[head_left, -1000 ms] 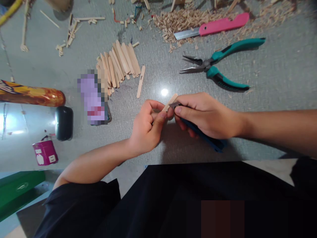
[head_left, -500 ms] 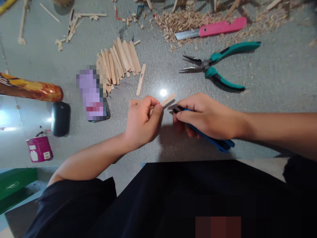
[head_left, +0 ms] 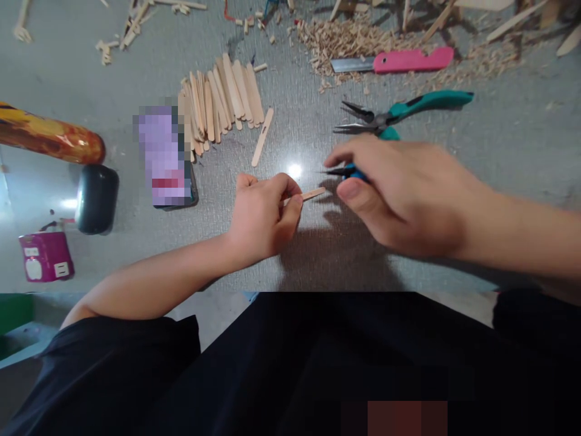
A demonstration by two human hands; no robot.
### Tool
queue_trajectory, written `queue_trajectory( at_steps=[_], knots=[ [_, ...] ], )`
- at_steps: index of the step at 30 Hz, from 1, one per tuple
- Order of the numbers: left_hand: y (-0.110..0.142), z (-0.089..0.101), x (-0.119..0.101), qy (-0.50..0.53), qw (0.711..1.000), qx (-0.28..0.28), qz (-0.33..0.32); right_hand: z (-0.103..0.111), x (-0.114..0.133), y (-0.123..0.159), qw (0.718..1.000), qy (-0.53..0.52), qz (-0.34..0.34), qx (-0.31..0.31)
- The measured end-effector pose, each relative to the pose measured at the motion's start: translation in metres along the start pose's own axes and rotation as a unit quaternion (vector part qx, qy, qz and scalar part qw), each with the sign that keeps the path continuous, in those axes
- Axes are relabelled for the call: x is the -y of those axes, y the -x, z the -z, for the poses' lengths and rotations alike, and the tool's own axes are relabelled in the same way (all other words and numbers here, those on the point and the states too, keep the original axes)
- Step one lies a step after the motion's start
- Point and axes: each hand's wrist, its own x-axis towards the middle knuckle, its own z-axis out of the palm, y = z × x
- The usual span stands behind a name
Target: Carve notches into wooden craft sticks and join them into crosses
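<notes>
My left hand [head_left: 267, 215] is closed, pinching a narrow wooden craft stick [head_left: 314, 194] between thumb and fingertips. The stick's free end points right. My right hand [head_left: 394, 194], just right of the stick, is closed around a blue-handled tool [head_left: 356, 172] with a dark, pointed tip. That tip is apart from the stick, above its end. Most of the tool is hidden under the palm, so its exact kind is unclear. Teal-handled long-nose pliers [head_left: 381, 121] lie beyond my right hand, which covers their lower handle. A single stick with a slot [head_left: 262, 138] lies beyond my left hand.
A row of craft sticks [head_left: 220, 100] lies beside a phone [head_left: 164, 157]. At the back, a pink-handled knife [head_left: 413, 60] rests by a heap of wood shavings [head_left: 349, 36]. Leftward are a dark case [head_left: 97, 198], a purple box [head_left: 45, 257] and an orange-brown cylinder [head_left: 54, 133].
My right hand has lifted and turned palm down, drawing the blue tool up from the stick. The stick in my left hand has tilted flatter. The whole view has shifted slightly.
</notes>
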Motion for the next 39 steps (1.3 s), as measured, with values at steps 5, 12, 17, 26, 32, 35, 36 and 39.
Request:
queue_trajectory(
  at_steps=[5, 12, 17, 26, 32, 35, 36, 39],
  knots=[
    [0.001, 0.002, -0.007, -0.078, 0.996, 0.035, 0.023, -0.012, 0.002, 0.000, 0.976, 0.176, -0.004, 0.124],
    [-0.001, 0.003, -0.006, -0.067, 0.997, 0.040, 0.020, -0.008, 0.015, -0.004, 0.945, 0.236, -0.061, 0.220],
    [0.000, 0.003, -0.004, -0.063, 0.998, 0.032, 0.000, -0.014, 0.010, -0.006, 0.943, 0.242, -0.038, 0.223],
    [0.002, 0.001, -0.002, -0.063, 0.997, 0.029, -0.015, -0.017, 0.011, -0.003, 0.947, 0.248, -0.023, 0.201],
    [0.001, 0.001, -0.002, -0.067, 0.997, 0.038, -0.009, -0.019, 0.010, -0.001, 0.944, 0.260, -0.018, 0.203],
    [0.000, 0.001, -0.001, -0.063, 0.997, 0.036, -0.013, -0.018, 0.012, -0.002, 0.941, 0.267, -0.017, 0.209],
    [0.000, 0.000, 0.000, -0.062, 0.997, 0.033, -0.014, -0.017, 0.012, -0.002, 0.939, 0.271, -0.018, 0.210],
    [0.000, -0.001, 0.002, -0.061, 0.998, 0.024, -0.018, -0.015, 0.015, -0.004, 0.936, 0.275, -0.023, 0.217]
  ],
)
